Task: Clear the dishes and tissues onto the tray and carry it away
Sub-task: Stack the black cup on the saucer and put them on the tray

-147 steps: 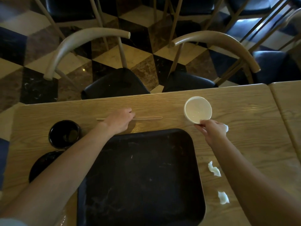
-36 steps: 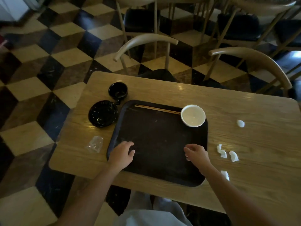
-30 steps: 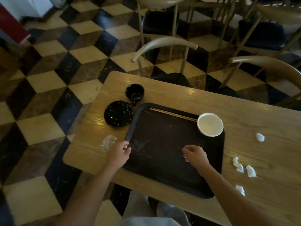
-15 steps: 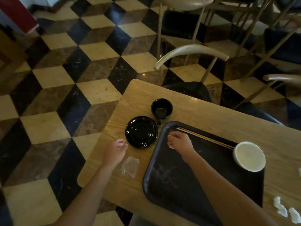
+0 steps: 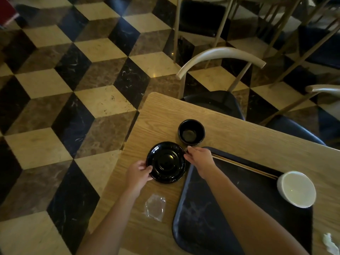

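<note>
A black plate (image 5: 166, 161) lies on the wooden table (image 5: 257, 138) left of the black tray (image 5: 200, 218). My left hand (image 5: 138, 174) grips the plate's left rim, and my right hand (image 5: 199, 160) holds its right rim. A black cup (image 5: 191, 132) stands just behind the plate. On the tray lie a pair of chopsticks (image 5: 244, 165) and a white bowl (image 5: 296, 189). A crumpled tissue (image 5: 329, 244) shows at the bottom right edge.
A clear plastic wrapper (image 5: 154, 207) lies on the table near the front edge. A chair (image 5: 219, 74) with a curved back stands behind the table, more chairs farther back. The table's left edge drops to a checkered floor (image 5: 73, 89).
Both hands moved forward from the tray area to the black plate and took hold of its rims. The view swung left, putting the tissues mostly out of frame.
</note>
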The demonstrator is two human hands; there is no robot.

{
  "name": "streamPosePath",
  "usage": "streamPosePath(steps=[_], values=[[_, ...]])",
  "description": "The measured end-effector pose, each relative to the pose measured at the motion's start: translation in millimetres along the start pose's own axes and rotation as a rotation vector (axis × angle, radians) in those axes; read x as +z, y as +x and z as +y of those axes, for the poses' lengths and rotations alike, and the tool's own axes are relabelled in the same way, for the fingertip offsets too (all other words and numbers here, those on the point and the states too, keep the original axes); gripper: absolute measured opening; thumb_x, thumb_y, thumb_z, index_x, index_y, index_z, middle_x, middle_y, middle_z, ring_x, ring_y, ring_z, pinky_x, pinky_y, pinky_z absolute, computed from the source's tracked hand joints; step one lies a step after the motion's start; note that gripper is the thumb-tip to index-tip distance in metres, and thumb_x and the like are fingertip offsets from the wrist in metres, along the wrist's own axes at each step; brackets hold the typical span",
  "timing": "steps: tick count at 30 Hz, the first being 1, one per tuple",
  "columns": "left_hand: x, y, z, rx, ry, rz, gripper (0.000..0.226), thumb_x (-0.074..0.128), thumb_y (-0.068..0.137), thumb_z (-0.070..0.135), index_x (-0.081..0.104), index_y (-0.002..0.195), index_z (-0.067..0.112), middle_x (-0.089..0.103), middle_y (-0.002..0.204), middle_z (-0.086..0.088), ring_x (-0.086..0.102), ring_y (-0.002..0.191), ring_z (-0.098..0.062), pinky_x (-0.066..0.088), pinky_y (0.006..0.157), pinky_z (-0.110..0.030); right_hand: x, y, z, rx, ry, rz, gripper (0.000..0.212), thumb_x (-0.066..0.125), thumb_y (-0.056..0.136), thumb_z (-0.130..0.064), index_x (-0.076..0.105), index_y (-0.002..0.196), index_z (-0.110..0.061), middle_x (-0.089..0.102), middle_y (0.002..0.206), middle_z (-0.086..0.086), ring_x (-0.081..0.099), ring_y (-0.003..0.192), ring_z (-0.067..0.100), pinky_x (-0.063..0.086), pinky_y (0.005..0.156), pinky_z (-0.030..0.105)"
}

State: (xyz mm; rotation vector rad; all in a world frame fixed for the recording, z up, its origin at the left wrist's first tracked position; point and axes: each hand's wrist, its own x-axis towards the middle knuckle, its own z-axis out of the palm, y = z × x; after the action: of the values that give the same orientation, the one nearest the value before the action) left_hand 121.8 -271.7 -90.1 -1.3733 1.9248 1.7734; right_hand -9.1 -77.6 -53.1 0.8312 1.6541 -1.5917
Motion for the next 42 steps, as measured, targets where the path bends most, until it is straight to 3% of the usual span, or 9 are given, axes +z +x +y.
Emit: streamPosePath(steps=[4, 10, 14, 21, 26, 29, 34, 39, 42], values=[[-3.0, -4.9, 3.9, 0.013, -0.023, 0.013, 0.025, 0.073, 0.089, 0.001, 0.066, 0.090, 0.024, 0.072, 0.098, -0.008, 0.075, 0.084, -0.022, 0.063, 0.063, -0.029, -0.4, -0.2, -0.8, -0.052, 0.070, 0.053, 0.006, 0.072, 0.093, -0.013, 0.075, 0.095, -0.008, 0.076, 0.099, 0.010, 0.074, 0.096, 0.019, 0.057, 0.096, 0.038], [-3.1, -19.7, 14.2, 0.053, -0.074, 0.064, 0.029, 0.076, 0.086, 0.000, 0.066, 0.086, 0.027, 0.072, 0.088, -0.003, 0.076, 0.071, -0.018, 0.060, 0.056, -0.023, -4.0, -9.8, -18.5, -0.038, 0.229, 0.078, 0.011, 0.079, 0.085, -0.007, 0.073, 0.093, -0.001, 0.074, 0.100, 0.013, 0.075, 0.089, 0.020, 0.061, 0.089, 0.035], [-1.0, -31.0, 15.6, 0.056, -0.074, 0.074, 0.020, 0.076, 0.087, 0.001, 0.070, 0.098, 0.016, 0.072, 0.092, -0.005, 0.077, 0.069, -0.018, 0.061, 0.058, -0.024, -13.6, -23.9, -21.4, -0.030, 0.296, 0.070, 0.013, 0.078, 0.085, -0.003, 0.071, 0.095, 0.002, 0.072, 0.104, 0.016, 0.073, 0.096, 0.024, 0.061, 0.089, 0.036], [28.8, -71.2, 17.1, 0.088, -0.105, 0.017, 0.019, 0.075, 0.087, 0.000, 0.070, 0.097, 0.016, 0.075, 0.094, -0.009, 0.078, 0.070, -0.020, 0.062, 0.062, -0.027, -56.3, -51.6, -20.2, -0.121, 0.392, 0.058, 0.014, 0.078, 0.084, -0.002, 0.072, 0.094, 0.007, 0.073, 0.106, 0.021, 0.073, 0.100, 0.027, 0.060, 0.092, 0.039], [74.8, -97.3, 7.6, 0.043, -0.167, 0.038, 0.017, 0.073, 0.086, -0.005, 0.070, 0.088, 0.011, 0.073, 0.081, -0.007, 0.076, 0.068, -0.025, 0.058, 0.051, -0.021, -96.1, -66.1, -13.9, -0.168, 0.404, 0.079, 0.018, 0.078, 0.084, -0.001, 0.072, 0.097, 0.010, 0.073, 0.106, 0.023, 0.075, 0.098, 0.026, 0.062, 0.086, 0.034], [98.0, -105.6, -4.2, 0.000, -0.170, 0.022, 0.012, 0.072, 0.088, -0.005, 0.069, 0.095, 0.005, 0.070, 0.084, -0.009, 0.075, 0.071, -0.028, 0.059, 0.052, -0.023, -116.3, -72.1, -5.1, -0.186, 0.365, 0.107, 0.011, 0.079, 0.083, -0.002, 0.075, 0.089, 0.007, 0.075, 0.101, 0.021, 0.077, 0.091, 0.023, 0.062, 0.081, 0.030], [125.7, -118.0, -20.2, -0.027, -0.185, 0.041, 0.020, 0.071, 0.091, 0.001, 0.069, 0.087, 0.020, 0.071, 0.081, -0.002, 0.076, 0.063, -0.020, 0.057, 0.052, -0.019, -143.2, -81.4, 19.1, -0.197, 0.374, 0.113, 0.010, 0.078, 0.085, -0.002, 0.077, 0.087, 0.008, 0.077, 0.099, 0.022, 0.076, 0.094, 0.027, 0.061, 0.088, 0.038], [138.7, -122.8, -21.6, -0.117, -0.287, 0.072, 0.017, 0.072, 0.092, 0.006, 0.066, 0.088, 0.021, 0.071, 0.099, -0.004, 0.076, 0.083, -0.024, 0.057, 0.060, -0.021, -157.0, -87.5, 44.7, -0.189, 0.352, 0.087, 0.011, 0.076, 0.087, -0.004, 0.079, 0.092, 0.005, 0.079, 0.096, 0.016, 0.076, 0.096, 0.024, 0.060, 0.089, 0.038], [144.3, -124.3, -13.6, -0.248, -0.392, 0.094, 0.011, 0.071, 0.093, 0.008, 0.070, 0.102, 0.015, 0.075, 0.105, -0.004, 0.075, 0.092, -0.025, 0.052, 0.069, -0.029, -157.3, -89.5, 58.2, -0.192, 0.333, 0.072, 0.012, 0.076, 0.087, -0.006, 0.079, 0.093, 0.004, 0.080, 0.095, 0.013, 0.076, 0.096, 0.022, 0.060, 0.089, 0.037]])
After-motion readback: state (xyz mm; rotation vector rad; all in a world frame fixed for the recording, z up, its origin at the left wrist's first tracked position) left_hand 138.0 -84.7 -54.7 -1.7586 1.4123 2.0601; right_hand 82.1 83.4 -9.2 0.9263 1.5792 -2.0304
